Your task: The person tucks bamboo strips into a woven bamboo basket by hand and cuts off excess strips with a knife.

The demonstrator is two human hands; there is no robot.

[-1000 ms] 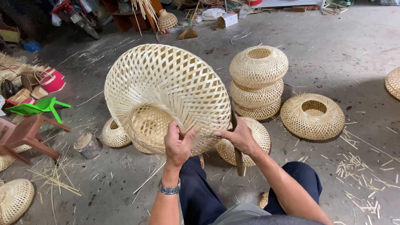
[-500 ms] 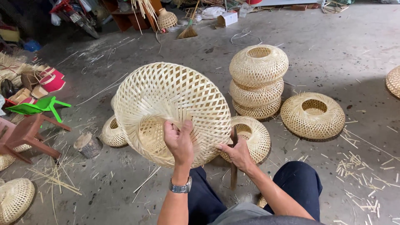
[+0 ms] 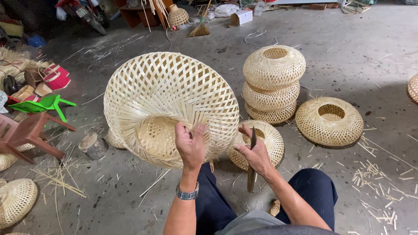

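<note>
I hold a large open-weave bamboo basket (image 3: 170, 93) tilted up in front of me, its inner rim facing me. My left hand (image 3: 190, 146), with a watch on the wrist, grips the basket's near rim. My right hand (image 3: 257, 154) holds a dark narrow knife (image 3: 252, 165) upright, just right of the basket's edge. Both my knees in dark trousers show below.
A stack of three woven baskets (image 3: 273, 82) stands behind, with single ones (image 3: 329, 121) (image 3: 265, 139) on the floor beside it. A wooden stool (image 3: 28, 135), a green plastic stool (image 3: 41, 104), a small log (image 3: 92, 146) and another basket (image 3: 15, 200) lie left. Bamboo slivers litter the concrete.
The big basket has been turned and shifted in my hands. My left hand moved along its rim, and my right hand left the rim and now holds the knife upright.
</note>
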